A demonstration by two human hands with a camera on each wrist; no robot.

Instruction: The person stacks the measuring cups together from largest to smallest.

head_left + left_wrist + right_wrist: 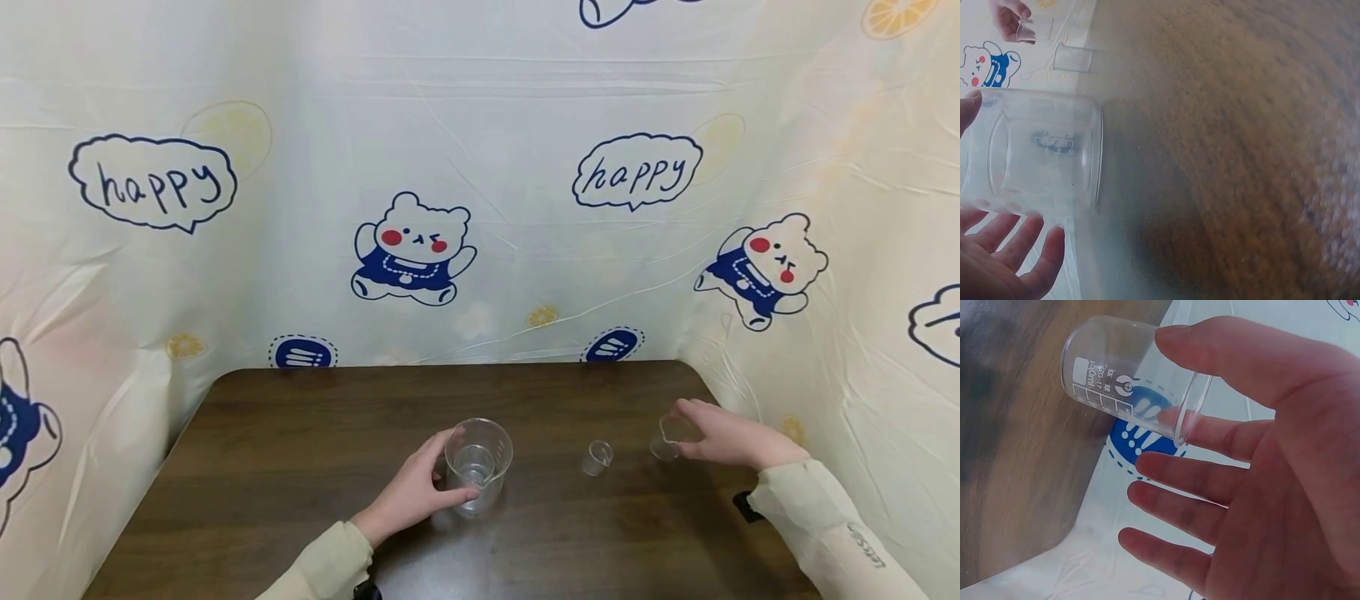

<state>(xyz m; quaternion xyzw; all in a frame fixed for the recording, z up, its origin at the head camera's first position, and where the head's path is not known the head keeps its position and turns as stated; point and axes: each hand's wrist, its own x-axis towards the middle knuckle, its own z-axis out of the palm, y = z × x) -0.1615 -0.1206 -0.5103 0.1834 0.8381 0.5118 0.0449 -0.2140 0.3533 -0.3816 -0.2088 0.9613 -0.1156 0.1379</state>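
Note:
A large clear glass beaker (491, 492) stands on the brown table, and a smaller glass outline shows inside it. My left hand (412, 487) holds it from the left, thumb on the near side and fingers round the far side. The left wrist view shows the fingertips (1035, 222) along the beaker wall, the little finger spread apart. My right hand (727, 437) pinches a smaller beaker (1104, 369) with white printed markings by its rim, between thumb and index finger. The other three fingers (1172, 506) extend beside it. Between the hands stands a tiny beaker (597, 460).
The dark wooden table (300, 417) ends at a pale printed curtain (525, 250) with bears and lettering, which hangs behind and along both sides. A black band (747, 507) shows at the right sleeve.

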